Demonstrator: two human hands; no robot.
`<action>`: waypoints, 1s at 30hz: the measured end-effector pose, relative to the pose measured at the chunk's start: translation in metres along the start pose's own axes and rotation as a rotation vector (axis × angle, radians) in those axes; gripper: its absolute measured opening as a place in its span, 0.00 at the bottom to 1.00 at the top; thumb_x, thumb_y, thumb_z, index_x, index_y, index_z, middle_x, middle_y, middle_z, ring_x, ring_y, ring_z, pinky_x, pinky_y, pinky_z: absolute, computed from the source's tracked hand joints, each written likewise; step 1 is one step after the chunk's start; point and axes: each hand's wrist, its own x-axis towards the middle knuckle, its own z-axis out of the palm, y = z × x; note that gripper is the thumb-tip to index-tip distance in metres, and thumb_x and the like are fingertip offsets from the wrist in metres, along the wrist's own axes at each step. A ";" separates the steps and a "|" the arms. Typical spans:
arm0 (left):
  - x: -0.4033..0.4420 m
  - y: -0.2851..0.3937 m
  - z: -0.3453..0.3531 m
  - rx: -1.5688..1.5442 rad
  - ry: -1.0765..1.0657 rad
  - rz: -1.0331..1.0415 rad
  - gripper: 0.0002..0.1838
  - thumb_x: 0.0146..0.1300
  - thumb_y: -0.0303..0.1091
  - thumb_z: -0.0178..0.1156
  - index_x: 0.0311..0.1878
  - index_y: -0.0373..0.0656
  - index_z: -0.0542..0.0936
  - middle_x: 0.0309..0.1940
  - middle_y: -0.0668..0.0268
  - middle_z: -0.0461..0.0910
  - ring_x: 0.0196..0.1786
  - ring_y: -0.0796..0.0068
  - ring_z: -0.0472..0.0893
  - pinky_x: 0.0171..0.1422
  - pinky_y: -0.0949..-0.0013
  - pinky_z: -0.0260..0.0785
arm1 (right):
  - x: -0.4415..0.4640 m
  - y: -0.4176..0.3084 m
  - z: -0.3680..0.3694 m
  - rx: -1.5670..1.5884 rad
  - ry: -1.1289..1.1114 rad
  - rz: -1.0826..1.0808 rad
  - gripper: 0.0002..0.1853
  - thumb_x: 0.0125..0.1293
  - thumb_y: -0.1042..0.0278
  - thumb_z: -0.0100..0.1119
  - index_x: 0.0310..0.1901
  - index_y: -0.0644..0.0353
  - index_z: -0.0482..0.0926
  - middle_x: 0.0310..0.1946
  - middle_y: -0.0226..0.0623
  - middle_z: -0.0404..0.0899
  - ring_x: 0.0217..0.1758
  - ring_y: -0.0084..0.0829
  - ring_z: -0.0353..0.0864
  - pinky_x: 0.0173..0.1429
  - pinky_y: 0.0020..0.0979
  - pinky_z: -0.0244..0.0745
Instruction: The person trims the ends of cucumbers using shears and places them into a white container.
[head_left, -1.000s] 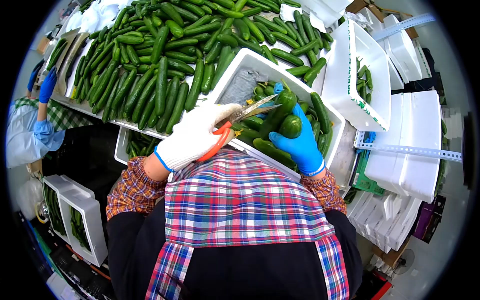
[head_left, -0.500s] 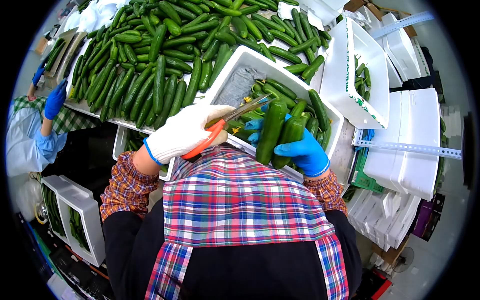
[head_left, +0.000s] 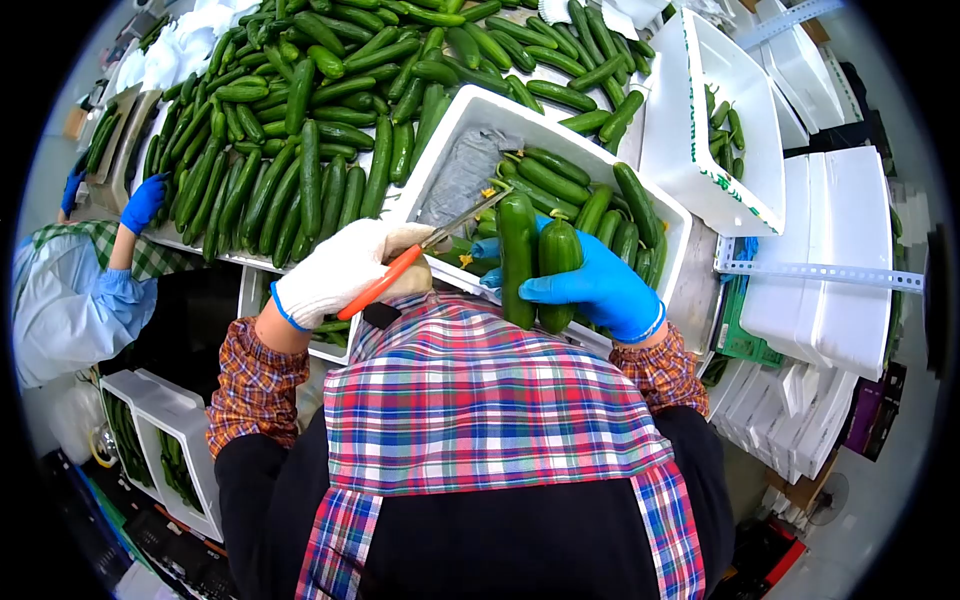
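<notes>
By the white box (head_left: 478, 106), the left hand (head_left: 338, 268) grips scissors (head_left: 384, 279), the right hand (head_left: 602, 287) two cucumbers (head_left: 517, 262).

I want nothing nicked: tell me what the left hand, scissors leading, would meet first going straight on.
Probably the cucumber nearest the tips of the scissors, held in the right hand; depth is unclear, so the tips might pass it toward the boxed cucumbers.

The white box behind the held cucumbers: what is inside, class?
Loose cucumbers and a grey sheet show. The right hand and two held cucumbers hide part; whatever lies underneath is covered.
</notes>
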 end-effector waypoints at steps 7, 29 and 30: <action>-0.005 -0.005 0.008 -0.111 0.048 0.049 0.22 0.61 0.31 0.66 0.57 0.34 0.77 0.36 0.67 0.80 0.39 0.82 0.76 0.49 0.76 0.70 | 0.000 -0.003 -0.002 0.011 0.116 -0.048 0.32 0.57 0.69 0.66 0.64 0.67 0.69 0.52 0.44 0.80 0.53 0.32 0.81 0.62 0.33 0.74; 0.040 0.019 0.047 -0.167 0.349 0.258 0.34 0.54 0.25 0.66 0.65 0.35 0.65 0.48 0.60 0.77 0.50 0.71 0.79 0.56 0.69 0.73 | 0.002 0.005 0.004 -0.077 0.217 -0.072 0.29 0.55 0.73 0.68 0.59 0.68 0.72 0.49 0.42 0.81 0.50 0.32 0.82 0.58 0.34 0.78; 0.041 0.017 0.047 -0.176 0.341 0.274 0.36 0.52 0.30 0.68 0.65 0.34 0.66 0.49 0.56 0.75 0.52 0.69 0.77 0.57 0.67 0.72 | 0.003 0.006 0.004 -0.075 0.214 -0.071 0.29 0.55 0.73 0.68 0.59 0.68 0.72 0.49 0.42 0.81 0.50 0.32 0.82 0.58 0.34 0.78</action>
